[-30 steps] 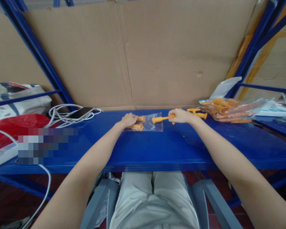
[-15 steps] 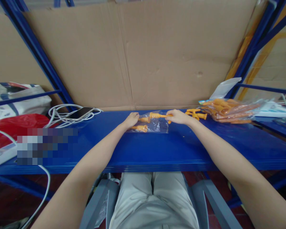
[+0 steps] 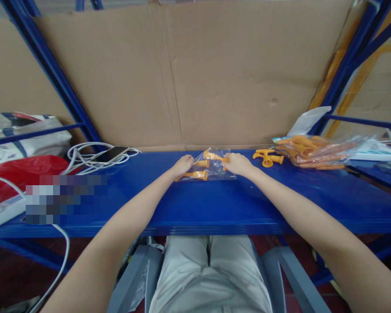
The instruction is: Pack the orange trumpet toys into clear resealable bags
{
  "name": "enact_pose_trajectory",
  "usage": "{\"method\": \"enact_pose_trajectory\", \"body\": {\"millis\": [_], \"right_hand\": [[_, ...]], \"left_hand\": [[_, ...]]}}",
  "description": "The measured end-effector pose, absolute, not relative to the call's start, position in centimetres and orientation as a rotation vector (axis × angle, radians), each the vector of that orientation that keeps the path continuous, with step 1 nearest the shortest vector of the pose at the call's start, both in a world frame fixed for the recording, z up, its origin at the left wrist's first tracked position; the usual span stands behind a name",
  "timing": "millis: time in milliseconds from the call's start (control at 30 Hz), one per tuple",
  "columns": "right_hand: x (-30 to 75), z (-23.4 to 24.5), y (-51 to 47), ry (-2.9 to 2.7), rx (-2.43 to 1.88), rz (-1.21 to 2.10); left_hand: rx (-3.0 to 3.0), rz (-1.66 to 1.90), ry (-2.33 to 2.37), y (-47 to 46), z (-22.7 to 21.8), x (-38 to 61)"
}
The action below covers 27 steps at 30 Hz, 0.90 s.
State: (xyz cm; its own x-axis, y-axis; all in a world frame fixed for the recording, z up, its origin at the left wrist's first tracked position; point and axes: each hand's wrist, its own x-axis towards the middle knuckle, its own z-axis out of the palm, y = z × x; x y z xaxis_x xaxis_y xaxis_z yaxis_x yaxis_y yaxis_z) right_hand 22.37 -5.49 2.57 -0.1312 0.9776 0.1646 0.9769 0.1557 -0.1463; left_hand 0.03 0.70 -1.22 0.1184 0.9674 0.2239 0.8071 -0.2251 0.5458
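Note:
A clear plastic bag (image 3: pixel 227 175) lies on the blue table, holding orange plastic pieces with flared ends. One such piece (image 3: pixel 197 175) rests along its near side, and another (image 3: pixel 202 164) lies just behind. My left hand (image 3: pixel 183 165) is closed on the bag's left part. My right hand (image 3: pixel 237 164) grips the narrow end of a third orange plastic piece (image 3: pixel 213 155), whose flared end points left at the bag's far side. Whether this piece is fully inside the bag I cannot tell.
Several loose orange pieces (image 3: pixel 267 157) lie right of my right hand, beside a filled bag of orange parts (image 3: pixel 306 150). A phone (image 3: pixel 111 154) and coiled white cable (image 3: pixel 81 152) are at the left. Cardboard (image 3: pixel 215 78) closes off the back.
The orange piece in my right hand has shifted slightly left and tilted. Plastic film now rises around it. The bag and its two pieces have slid a little right, with my left hand.

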Motion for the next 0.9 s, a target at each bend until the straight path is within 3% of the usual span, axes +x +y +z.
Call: {"method": "enact_pose_trajectory", "body": {"millis": [300,500,733,900], "right_hand": [[22.9,2.3,-5.3,-2.29,-1.937,-0.001],[23.3,1.6,-4.4,-2.193,-1.726,0.287],[22.3,0.4,-4.5,-1.794,-1.533,0.887],[22.2,0.1,-4.2,-1.715,-1.449,0.951]], "left_hand": [[2.221,0.733,1.715,0.8,-1.5,0.4],[2.229,0.707,1.651,0.5,-1.7,0.4],[2.247,0.769,1.614,1.5,-2.6,0.5],[2.291,0.789,1.658,2.2,-3.1,0.5]]}}
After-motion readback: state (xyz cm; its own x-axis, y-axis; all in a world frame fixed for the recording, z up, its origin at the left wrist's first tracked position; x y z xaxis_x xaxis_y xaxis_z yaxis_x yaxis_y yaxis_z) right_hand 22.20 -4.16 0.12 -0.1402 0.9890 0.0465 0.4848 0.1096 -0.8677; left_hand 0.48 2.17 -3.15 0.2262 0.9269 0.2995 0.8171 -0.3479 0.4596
